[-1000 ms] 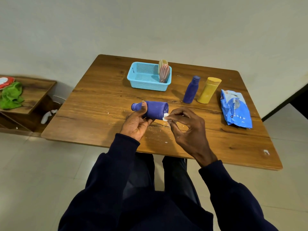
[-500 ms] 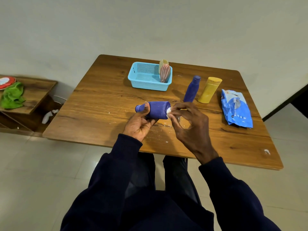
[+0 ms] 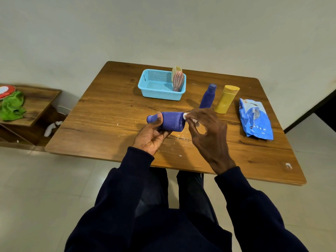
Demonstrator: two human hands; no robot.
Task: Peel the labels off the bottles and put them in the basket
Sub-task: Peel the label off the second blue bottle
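The wooden bench (image 3: 109,110) takes up most of what I can see from here, with the person sitting at its near edge in dark sleeves. A crumpled blue pouch (image 3: 255,119) lies toward the right side. The blue basket (image 3: 161,95) stands at the far middle, with two bottles (image 3: 177,81) propped on end in its right corner. Between basket and pouch, a yellow bottle (image 3: 226,100) and a slim purple bottle (image 3: 207,97) stand side by side, touching or nearly so.

The purple bottle being peeled (image 3: 172,120) is held on its side just above the bench, neck to the left. The left hand (image 3: 151,135) cradles it, fingers (image 3: 160,131) curled underneath and the thumb pressed on the shoulder near the neck. The right hand (image 3: 209,131) is at the base end, thumb and forefinger closed in a pinch on a small white label scrap (image 3: 185,115); its other fingers hang loosely bent.

It looks a light, stiff plastic bottle with a smooth skin, likely to roll or twist in the palm, so a hold round the body with the thumb near the neck seems right. The label seems to come away in bits rather than one sheet, going by the white flecks (image 3: 179,137) on the bench below, so it wants gripping right at its lifted edge.
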